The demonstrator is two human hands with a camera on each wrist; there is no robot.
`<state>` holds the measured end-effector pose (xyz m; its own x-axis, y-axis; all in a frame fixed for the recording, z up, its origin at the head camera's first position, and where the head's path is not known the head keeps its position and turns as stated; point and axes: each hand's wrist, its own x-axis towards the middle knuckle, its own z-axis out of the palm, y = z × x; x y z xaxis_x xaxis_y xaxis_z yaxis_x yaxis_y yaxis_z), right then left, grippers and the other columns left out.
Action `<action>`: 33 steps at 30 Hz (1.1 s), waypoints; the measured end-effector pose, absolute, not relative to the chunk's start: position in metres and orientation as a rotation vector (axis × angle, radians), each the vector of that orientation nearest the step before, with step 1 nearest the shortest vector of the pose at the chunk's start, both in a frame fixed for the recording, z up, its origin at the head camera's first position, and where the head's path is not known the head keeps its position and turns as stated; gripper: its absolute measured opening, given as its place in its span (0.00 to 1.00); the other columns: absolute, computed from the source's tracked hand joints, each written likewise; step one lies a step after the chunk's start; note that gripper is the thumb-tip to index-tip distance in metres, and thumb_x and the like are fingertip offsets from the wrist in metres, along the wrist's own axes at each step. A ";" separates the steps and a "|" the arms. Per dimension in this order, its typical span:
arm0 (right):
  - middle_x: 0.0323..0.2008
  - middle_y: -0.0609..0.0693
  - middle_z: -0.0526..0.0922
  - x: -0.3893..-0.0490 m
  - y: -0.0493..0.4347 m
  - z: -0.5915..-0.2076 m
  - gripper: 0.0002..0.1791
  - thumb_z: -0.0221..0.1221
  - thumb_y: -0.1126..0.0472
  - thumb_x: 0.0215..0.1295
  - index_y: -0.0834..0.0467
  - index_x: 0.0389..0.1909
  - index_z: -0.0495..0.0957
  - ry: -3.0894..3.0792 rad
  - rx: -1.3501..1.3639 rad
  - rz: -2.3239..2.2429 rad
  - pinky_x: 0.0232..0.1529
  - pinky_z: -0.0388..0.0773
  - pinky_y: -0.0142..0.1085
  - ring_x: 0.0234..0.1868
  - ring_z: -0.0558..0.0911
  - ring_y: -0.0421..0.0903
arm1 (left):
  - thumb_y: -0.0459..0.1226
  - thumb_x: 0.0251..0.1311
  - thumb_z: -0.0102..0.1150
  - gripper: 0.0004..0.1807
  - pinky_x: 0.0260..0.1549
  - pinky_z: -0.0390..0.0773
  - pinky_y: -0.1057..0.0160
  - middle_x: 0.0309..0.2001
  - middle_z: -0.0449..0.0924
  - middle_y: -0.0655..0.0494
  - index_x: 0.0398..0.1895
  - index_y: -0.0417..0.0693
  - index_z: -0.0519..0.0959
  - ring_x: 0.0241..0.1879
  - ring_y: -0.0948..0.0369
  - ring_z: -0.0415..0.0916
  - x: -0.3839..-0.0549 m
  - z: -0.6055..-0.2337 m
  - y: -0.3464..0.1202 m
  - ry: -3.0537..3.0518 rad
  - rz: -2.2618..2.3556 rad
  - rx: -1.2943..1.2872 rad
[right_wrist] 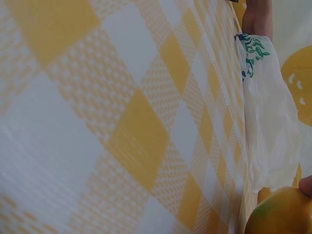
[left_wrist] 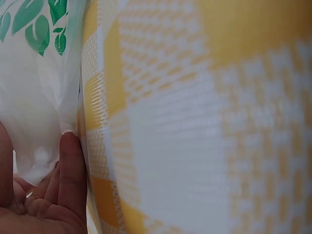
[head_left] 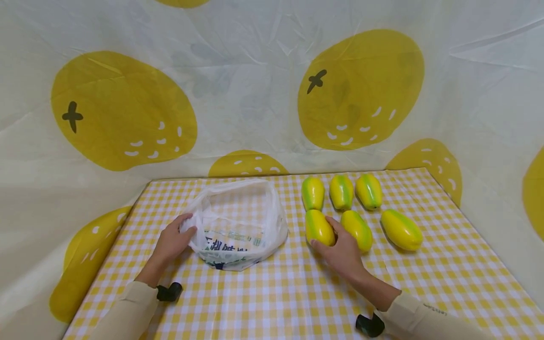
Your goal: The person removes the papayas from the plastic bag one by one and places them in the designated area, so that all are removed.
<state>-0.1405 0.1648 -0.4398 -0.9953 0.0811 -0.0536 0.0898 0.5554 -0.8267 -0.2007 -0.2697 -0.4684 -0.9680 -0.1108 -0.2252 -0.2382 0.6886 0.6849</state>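
Observation:
A white translucent plastic bag (head_left: 278, 222) with green leaf print and dark lettering stands on the table, its mouth spread wide. My left hand (head_left: 174, 238) pinches the bag's left rim; in the left wrist view, the fingers (left_wrist: 72, 170) lie against the white plastic (left_wrist: 29, 97). To the right of the bag, my right hand (head_left: 345, 252) grips a yellow papaya (head_left: 318, 227) with a green stripe, thumb at its near end and fingers along its right side. Part of this papaya (right_wrist: 280, 214) shows in the right wrist view.
Beside the gripped papaya lie another papaya (head_left: 358, 229) and, farther right, a third (head_left: 401, 230). Behind them is a row of three: left (head_left: 313, 192), middle (head_left: 342, 191) and right (head_left: 369, 191). A yellow-and-white checked cloth (head_left: 263, 302) covers the table. A fruit-print curtain (head_left: 246, 94) hangs behind.

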 end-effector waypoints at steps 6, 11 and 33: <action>0.73 0.64 0.73 -0.139 0.163 -0.441 0.44 0.69 0.57 0.65 0.59 0.79 0.62 2.761 0.136 -1.483 0.67 0.74 0.57 0.68 0.77 0.60 | 0.46 0.77 0.52 0.33 0.77 0.58 0.35 0.82 0.54 0.37 0.81 0.50 0.61 0.81 0.38 0.51 -0.200 -0.467 -0.269 2.728 1.142 -0.288; 0.73 0.64 0.73 -0.138 0.163 -0.441 0.43 0.69 0.57 0.65 0.59 0.79 0.62 2.763 0.140 -1.482 0.67 0.74 0.57 0.67 0.77 0.60 | 0.47 0.77 0.51 0.33 0.77 0.58 0.35 0.82 0.54 0.37 0.81 0.49 0.60 0.82 0.38 0.51 -0.201 -0.467 -0.269 2.726 1.142 -0.281; 0.71 0.63 0.75 -0.135 0.162 -0.447 0.43 0.68 0.57 0.66 0.58 0.79 0.61 2.793 0.141 -1.477 0.64 0.75 0.55 0.64 0.79 0.60 | 0.47 0.77 0.51 0.34 0.77 0.57 0.34 0.82 0.53 0.37 0.81 0.49 0.60 0.82 0.37 0.50 -0.200 -0.466 -0.270 2.719 1.148 -0.275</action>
<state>-0.1347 0.1617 -0.4473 -0.9958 0.0883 -0.0229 0.0687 0.5600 -0.8256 -0.2003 -0.2697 -0.4658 -0.9673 -0.1006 -0.2327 -0.2369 0.6852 0.6888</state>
